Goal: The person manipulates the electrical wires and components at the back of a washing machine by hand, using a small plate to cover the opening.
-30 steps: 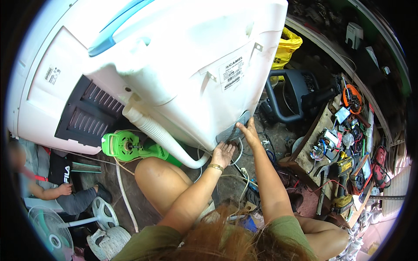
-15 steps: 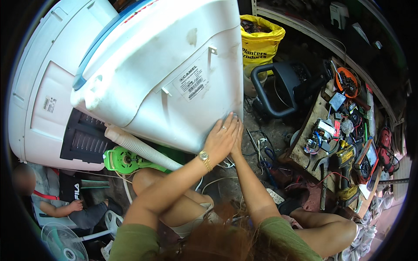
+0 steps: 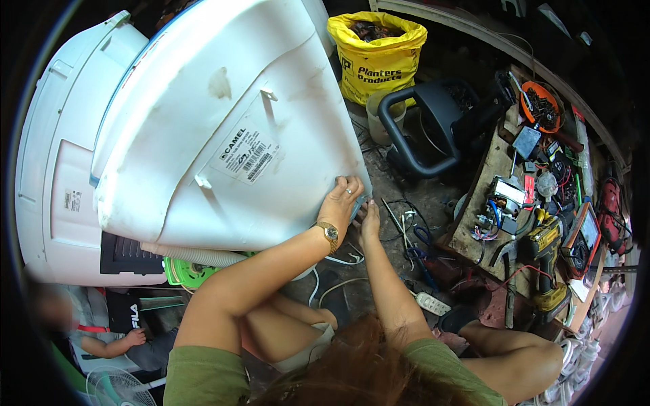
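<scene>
A large white plastic appliance body (image 3: 203, 115), with a printed label and small brackets, fills the upper left. At its lower right corner my left hand (image 3: 338, 203) has its fingers curled over the edge, a ring and gold watch showing. My right hand (image 3: 367, 220) is just below and right of it, fingers bent against a small grey-blue plate (image 3: 360, 206) at that edge, which both hands partly hide. A ribbed white hose (image 3: 203, 254) runs behind the appliance's lower side, above a green plastic part (image 3: 184, 272).
Another white panel (image 3: 54, 203) stands left; another person (image 3: 115, 331) sits below it. A yellow sack (image 3: 376, 57) and black handled machine (image 3: 440, 128) stand behind. On the right, a wooden bench (image 3: 474, 230) holds electronics and a drill (image 3: 548, 264). Cables and a power strip (image 3: 432, 303) lie nearby.
The appliance appears further left and less of the hose shows. My hands came together at the corner; the left now grips higher over the edge, with the right just below it.
</scene>
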A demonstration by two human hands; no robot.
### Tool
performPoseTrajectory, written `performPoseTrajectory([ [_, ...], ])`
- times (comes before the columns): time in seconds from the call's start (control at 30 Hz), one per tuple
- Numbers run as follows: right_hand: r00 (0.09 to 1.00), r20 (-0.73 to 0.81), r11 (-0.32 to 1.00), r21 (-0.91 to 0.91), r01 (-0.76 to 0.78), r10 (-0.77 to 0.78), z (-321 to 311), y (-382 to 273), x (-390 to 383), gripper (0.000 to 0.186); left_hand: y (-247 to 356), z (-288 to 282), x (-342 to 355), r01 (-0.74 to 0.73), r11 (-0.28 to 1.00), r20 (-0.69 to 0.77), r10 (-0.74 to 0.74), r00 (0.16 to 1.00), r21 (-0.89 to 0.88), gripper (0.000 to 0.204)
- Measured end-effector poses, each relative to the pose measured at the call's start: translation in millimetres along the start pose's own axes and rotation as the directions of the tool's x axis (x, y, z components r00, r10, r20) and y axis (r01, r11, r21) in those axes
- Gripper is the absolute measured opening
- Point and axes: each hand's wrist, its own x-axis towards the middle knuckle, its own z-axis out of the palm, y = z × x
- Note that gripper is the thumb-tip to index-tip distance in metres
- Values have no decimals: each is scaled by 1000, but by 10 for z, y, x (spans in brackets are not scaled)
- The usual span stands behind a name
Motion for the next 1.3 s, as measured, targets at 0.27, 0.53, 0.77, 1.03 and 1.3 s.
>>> performPoseTrajectory([
  [0.27,936,186,948,58,-314,299,2,174,222,35,38,39,-9,28,1000,-11,-28,1000,0,46],
  [0.53,951,93,955,-59,-291,295,49,38,142,31,59,5,12,24,999,28,-24,999,-31,48],
  [0.77,974,144,950,-283,-129,175,41,66,257,25,81,39,-43,16,995,15,-15,1000,-98,51],
  [1.03,969,169,896,-434,-93,183,27,-109,280,33,157,55,-52,25,998,62,-22,998,-49,52],
  [1.3,885,252,874,-402,-273,392,-148,-308,246,30,180,125,-83,6,1000,54,-5,999,-19,51],
])
